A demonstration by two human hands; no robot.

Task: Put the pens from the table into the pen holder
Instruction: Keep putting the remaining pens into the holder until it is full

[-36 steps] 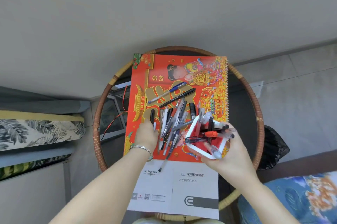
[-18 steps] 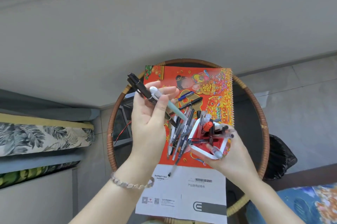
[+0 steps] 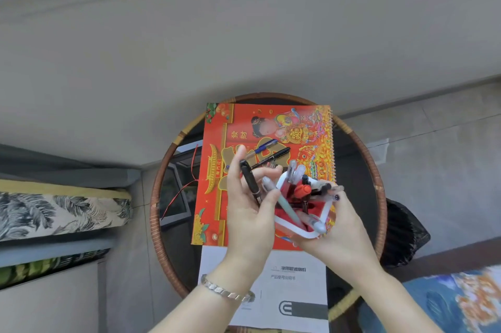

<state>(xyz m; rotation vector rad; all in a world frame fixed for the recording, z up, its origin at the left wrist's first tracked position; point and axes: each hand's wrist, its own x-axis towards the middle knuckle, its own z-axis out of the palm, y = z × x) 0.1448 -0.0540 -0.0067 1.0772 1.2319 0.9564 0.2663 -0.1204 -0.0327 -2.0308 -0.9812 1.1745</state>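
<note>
My right hand point(image 3: 340, 227) grips the white-rimmed red pen holder point(image 3: 299, 228), lifted and tilted above the round table, with several pens standing in it. My left hand point(image 3: 250, 210) holds a black pen point(image 3: 250, 178) and a pale green pen point(image 3: 283, 204) just left of the holder; the green pen's lower end reaches into the holder's opening. A blue pen point(image 3: 261, 148) and a black pen point(image 3: 273, 156) lie on the red calendar point(image 3: 214, 178) behind my hands. Other pens on the calendar are hidden by my hands.
The round glass table has a rattan rim point(image 3: 156, 197). A white paper sheet point(image 3: 292, 289) lies at its near edge. A patterned cushion point(image 3: 54, 213) is on the left, a black bag point(image 3: 404, 232) on the floor to the right, and a grey wall behind.
My left hand picked two pens off the calendar, lifted them, then carried them right and down to the holder. The green pen now points into it. The camera tilted upward.
</note>
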